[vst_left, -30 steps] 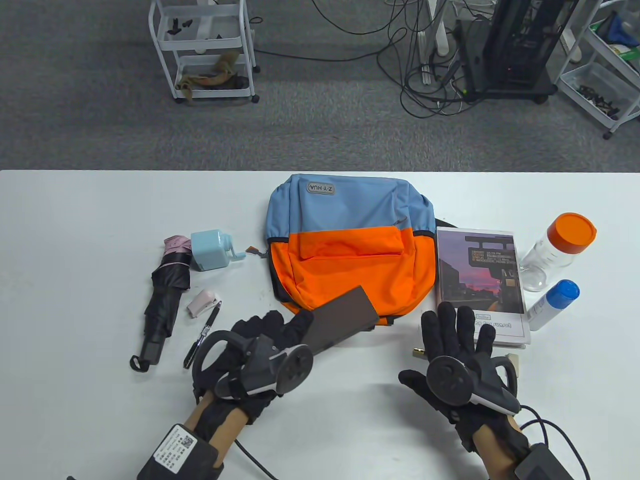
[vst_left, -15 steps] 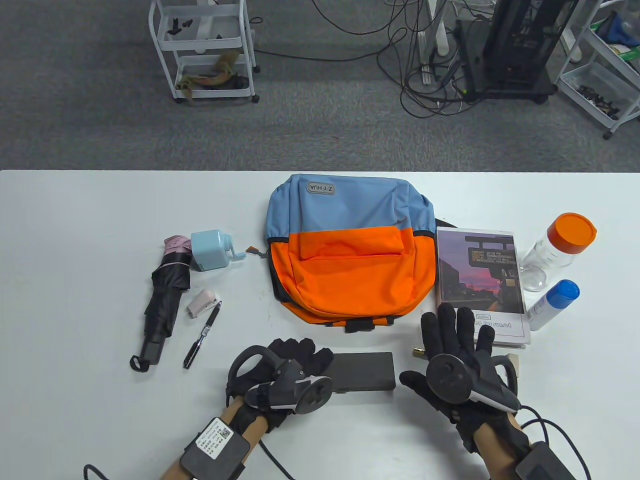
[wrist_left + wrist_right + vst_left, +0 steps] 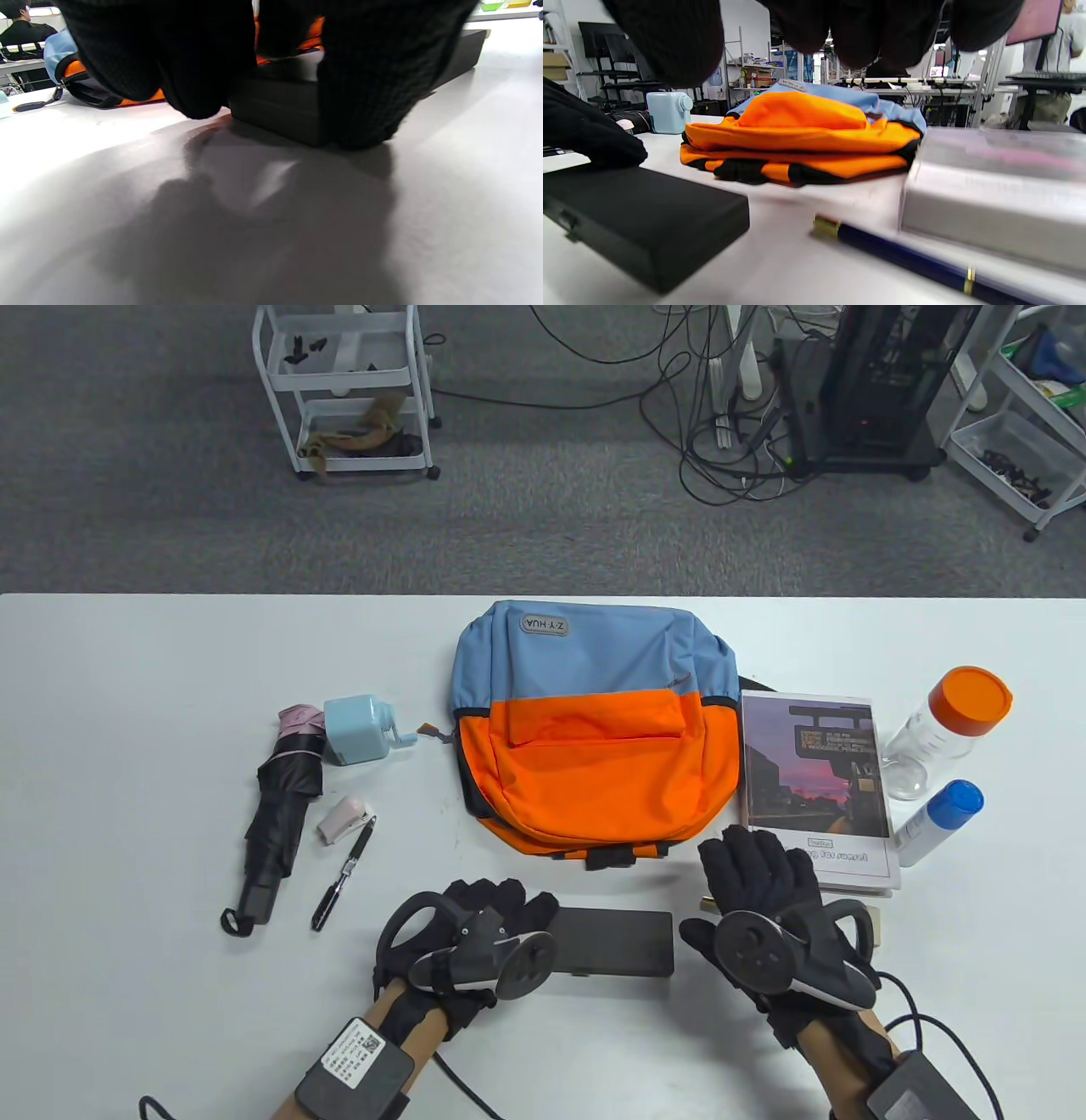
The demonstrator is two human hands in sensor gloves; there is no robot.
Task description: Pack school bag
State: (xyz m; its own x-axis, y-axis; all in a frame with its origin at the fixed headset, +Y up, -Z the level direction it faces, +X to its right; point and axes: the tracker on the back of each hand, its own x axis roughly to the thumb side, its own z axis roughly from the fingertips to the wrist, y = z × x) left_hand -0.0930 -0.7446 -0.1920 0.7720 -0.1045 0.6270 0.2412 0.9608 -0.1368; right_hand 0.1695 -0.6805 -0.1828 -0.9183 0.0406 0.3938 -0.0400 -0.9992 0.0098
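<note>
The orange and blue school bag [image 3: 594, 729] lies flat and closed mid-table. A flat black case [image 3: 624, 942] lies on the table in front of it. My left hand [image 3: 509, 903] grips the case's left end; in the left wrist view my fingers [image 3: 360, 84] clamp the case [image 3: 280, 110] from both sides. My right hand [image 3: 755, 865] hovers open with spread fingers to the case's right, over a dark blue pen [image 3: 903, 258] and the near corner of a book [image 3: 814, 780]. It holds nothing.
Left of the bag lie a folded black umbrella [image 3: 280, 806], a pale blue sharpener [image 3: 361, 729], a pink stapler [image 3: 344, 819] and a black pen [image 3: 344, 878]. An orange-lidded jar [image 3: 950, 721] and a blue-capped bottle [image 3: 937, 823] are right of the book.
My left hand brought the black case from its tilt against the bag's front edge down flat onto the table. My right hand shifted slightly left and towards me.
</note>
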